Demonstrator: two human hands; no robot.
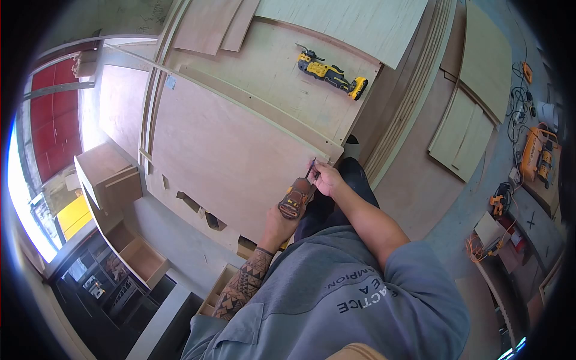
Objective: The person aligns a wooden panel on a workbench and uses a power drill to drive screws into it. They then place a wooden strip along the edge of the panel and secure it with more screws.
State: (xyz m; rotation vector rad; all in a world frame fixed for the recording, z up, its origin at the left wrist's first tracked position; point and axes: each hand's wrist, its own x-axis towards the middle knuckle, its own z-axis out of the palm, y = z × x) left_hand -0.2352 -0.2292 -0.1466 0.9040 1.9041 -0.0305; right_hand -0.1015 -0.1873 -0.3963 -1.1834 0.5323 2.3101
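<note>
My left hand (281,225) is wrapped around the handle of a cordless drill (294,200), brown and black. Its long thin bit (310,170) points away from me to the edge of a large plywood panel (228,150). My right hand (327,179) is closed in a pinch around the bit's tip, close to the panel's right corner. Whatever sits between those fingers is too small to make out. The panel lies flat in front of me, with a raised wooden strip (252,108) along its far side.
A yellow cordless multi-tool (327,73) lies on plywood beyond the strip. Stacked boards (414,90) stand to the right. Farther right are an orange tool case (533,155), cables and more power tools on the floor. An open wooden drawer (141,259) is at left.
</note>
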